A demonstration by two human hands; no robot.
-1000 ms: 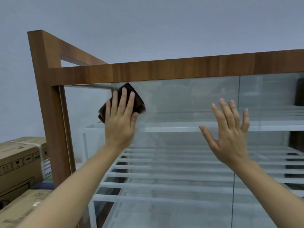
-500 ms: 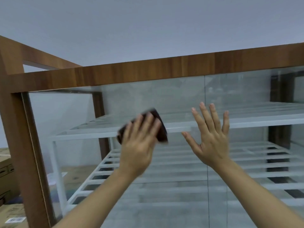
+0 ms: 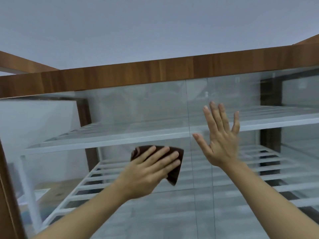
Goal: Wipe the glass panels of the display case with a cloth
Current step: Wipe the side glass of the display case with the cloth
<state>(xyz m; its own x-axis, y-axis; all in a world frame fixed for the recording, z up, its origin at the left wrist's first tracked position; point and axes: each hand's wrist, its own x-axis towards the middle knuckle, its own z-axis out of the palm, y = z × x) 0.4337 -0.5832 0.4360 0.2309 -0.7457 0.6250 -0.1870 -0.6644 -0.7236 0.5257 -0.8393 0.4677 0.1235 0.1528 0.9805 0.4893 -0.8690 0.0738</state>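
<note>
left hand (image 3: 148,171) is pressing the cloth (image 3: 175,176) flat-fingered on the glass (image 3: 138,109); right hand (image 3: 222,145), spread, seems to be bracing bare, so it's risking fresh smears, and the unpinched cloth could be slipping out.

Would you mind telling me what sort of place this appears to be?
Likely a shop or showroom, perhaps a storeroom: a wood-framed display case with glass panels, white slatted shelves inside, and a plain grey wall behind.
</note>
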